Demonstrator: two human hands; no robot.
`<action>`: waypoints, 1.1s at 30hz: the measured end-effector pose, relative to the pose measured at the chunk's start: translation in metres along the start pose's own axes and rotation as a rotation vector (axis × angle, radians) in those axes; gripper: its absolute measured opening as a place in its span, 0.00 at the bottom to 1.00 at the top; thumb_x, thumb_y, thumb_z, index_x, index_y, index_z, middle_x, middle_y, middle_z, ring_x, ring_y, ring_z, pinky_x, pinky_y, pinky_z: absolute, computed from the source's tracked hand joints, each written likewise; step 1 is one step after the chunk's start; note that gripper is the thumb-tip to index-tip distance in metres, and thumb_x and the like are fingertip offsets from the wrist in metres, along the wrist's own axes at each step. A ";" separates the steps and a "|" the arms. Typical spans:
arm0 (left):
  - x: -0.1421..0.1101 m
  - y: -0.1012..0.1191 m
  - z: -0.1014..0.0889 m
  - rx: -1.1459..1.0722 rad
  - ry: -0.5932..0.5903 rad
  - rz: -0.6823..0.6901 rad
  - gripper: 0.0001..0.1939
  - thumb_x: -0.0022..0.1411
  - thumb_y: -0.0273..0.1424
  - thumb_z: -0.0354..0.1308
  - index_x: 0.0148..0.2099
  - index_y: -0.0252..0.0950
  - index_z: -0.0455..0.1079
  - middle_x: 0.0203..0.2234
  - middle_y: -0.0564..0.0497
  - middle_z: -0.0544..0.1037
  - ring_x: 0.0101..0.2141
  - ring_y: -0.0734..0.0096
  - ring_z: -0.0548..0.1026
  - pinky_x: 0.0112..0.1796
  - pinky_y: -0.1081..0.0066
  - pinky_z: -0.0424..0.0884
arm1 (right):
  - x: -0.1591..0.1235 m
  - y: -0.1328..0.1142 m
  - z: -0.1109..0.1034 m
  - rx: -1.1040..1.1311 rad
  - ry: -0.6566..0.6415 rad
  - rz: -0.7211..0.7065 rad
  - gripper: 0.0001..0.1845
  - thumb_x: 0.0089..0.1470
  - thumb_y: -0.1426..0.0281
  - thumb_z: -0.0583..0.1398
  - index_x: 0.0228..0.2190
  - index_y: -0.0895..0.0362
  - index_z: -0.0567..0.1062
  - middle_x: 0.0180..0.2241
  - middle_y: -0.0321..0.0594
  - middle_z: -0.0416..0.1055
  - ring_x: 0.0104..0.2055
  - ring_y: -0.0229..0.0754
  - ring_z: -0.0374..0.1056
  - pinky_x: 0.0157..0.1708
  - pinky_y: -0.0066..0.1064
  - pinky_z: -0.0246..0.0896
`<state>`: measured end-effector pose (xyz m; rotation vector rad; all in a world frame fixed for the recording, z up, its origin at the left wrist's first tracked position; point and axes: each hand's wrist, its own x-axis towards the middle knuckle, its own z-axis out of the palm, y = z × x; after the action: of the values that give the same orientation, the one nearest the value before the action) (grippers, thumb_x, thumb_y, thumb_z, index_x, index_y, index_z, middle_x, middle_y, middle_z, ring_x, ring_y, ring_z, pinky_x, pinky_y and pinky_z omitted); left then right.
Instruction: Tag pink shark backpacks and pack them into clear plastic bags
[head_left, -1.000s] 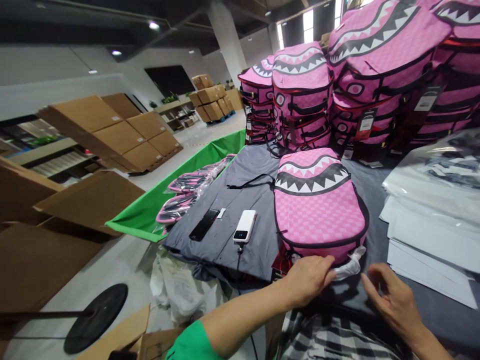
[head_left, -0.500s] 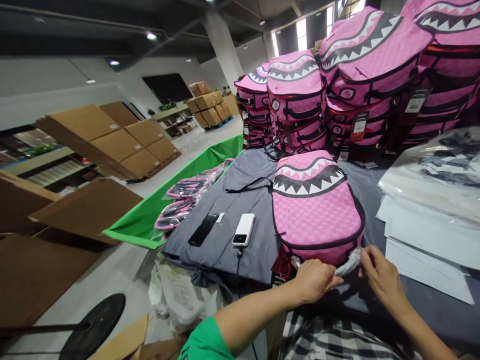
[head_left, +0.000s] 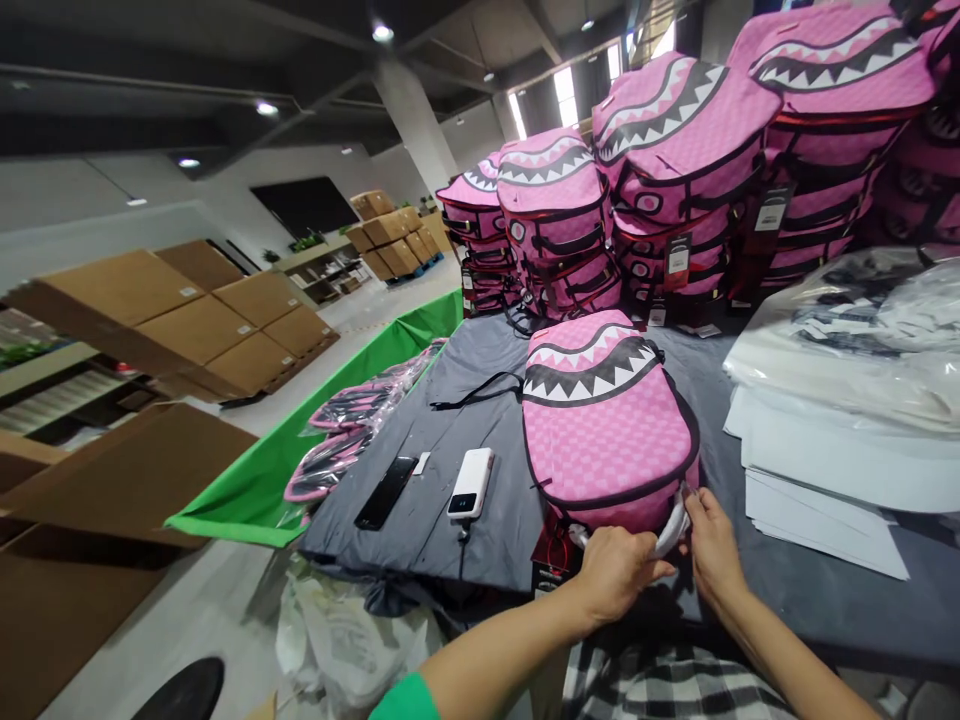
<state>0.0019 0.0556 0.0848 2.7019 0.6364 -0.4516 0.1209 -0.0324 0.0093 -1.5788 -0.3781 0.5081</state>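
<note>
A pink checkered backpack [head_left: 611, 440] with a black-and-white shark-tooth band lies face up on the grey-covered table [head_left: 495, 560]. At its near end, both hands hold a crumpled whitish wrapping strip [head_left: 673, 527]. My left hand [head_left: 619, 570] is closed around the strip's lower part. Pinched fingers of my right hand [head_left: 711, 545] grip its upper end beside the bag's near right corner. Whether the strip covers a handle or strap cannot be made out. A dark hang tag [head_left: 551, 560] with red cord lies left of my left hand.
Stacked pink backpacks [head_left: 555, 190] line the table's back. White sheets [head_left: 817, 520] and a clear plastic bag [head_left: 862, 340] lie right. A white power bank [head_left: 472, 482] with a cable and a black phone [head_left: 386, 492] lie left, near a green-sided bin [head_left: 247, 500].
My right hand has moved left, closer to my left hand and the bag's corner, and the strip now stands steeper. The view has shifted slightly. Both hands keep their hold.
</note>
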 end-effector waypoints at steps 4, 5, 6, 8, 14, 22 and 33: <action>0.001 0.003 -0.005 0.022 0.002 -0.012 0.18 0.67 0.49 0.60 0.44 0.41 0.79 0.35 0.46 0.84 0.39 0.57 0.82 0.35 0.71 0.66 | 0.007 0.014 -0.006 -0.089 -0.055 -0.017 0.22 0.61 0.46 0.48 0.27 0.50 0.60 0.13 0.26 0.59 0.12 0.38 0.58 0.10 0.27 0.54; 0.001 0.003 -0.006 0.020 0.005 -0.008 0.17 0.67 0.48 0.60 0.44 0.41 0.79 0.35 0.47 0.84 0.39 0.58 0.82 0.35 0.72 0.66 | 0.007 0.014 -0.014 -0.125 -0.093 -0.036 0.22 0.60 0.46 0.49 0.27 0.50 0.61 0.12 0.26 0.59 0.11 0.39 0.57 0.09 0.28 0.53; 0.001 0.002 -0.006 0.015 0.009 0.000 0.17 0.67 0.48 0.60 0.44 0.41 0.79 0.35 0.47 0.84 0.38 0.59 0.82 0.34 0.72 0.65 | 0.006 0.012 -0.024 -0.161 -0.130 -0.059 0.21 0.58 0.47 0.51 0.26 0.50 0.62 0.11 0.26 0.59 0.10 0.39 0.57 0.09 0.28 0.52; 0.002 0.000 -0.004 0.009 0.019 0.022 0.17 0.67 0.48 0.59 0.43 0.40 0.79 0.34 0.47 0.84 0.37 0.61 0.82 0.32 0.72 0.65 | 0.001 0.001 -0.046 -0.226 -0.144 -0.129 0.18 0.55 0.51 0.58 0.28 0.52 0.67 0.15 0.30 0.66 0.13 0.40 0.62 0.13 0.29 0.57; 0.013 -0.003 0.018 0.137 0.170 0.175 0.15 0.69 0.43 0.59 0.43 0.36 0.77 0.32 0.44 0.84 0.32 0.60 0.81 0.30 0.70 0.66 | 0.002 -0.044 -0.057 -0.691 -0.350 -1.241 0.12 0.66 0.71 0.54 0.49 0.56 0.71 0.38 0.45 0.77 0.39 0.44 0.74 0.44 0.38 0.70; 0.007 -0.078 0.045 0.418 0.632 0.533 0.08 0.71 0.26 0.53 0.43 0.37 0.74 0.28 0.50 0.78 0.30 0.69 0.76 0.34 0.68 0.66 | 0.036 -0.041 -0.031 -0.882 -0.541 -1.565 0.11 0.61 0.79 0.51 0.37 0.58 0.73 0.24 0.35 0.71 0.25 0.39 0.64 0.30 0.36 0.59; -0.005 -0.004 -0.020 -0.338 0.242 0.364 0.26 0.76 0.46 0.41 0.58 0.31 0.69 0.47 0.42 0.80 0.47 0.60 0.78 0.50 0.63 0.72 | 0.045 -0.032 -0.049 -0.815 -0.418 -1.626 0.17 0.66 0.77 0.51 0.53 0.61 0.71 0.28 0.40 0.75 0.26 0.41 0.68 0.31 0.37 0.66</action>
<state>0.0000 0.0644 0.1039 2.4831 0.2374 0.0723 0.1875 -0.0478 0.0382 -1.3155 -2.1108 -0.7027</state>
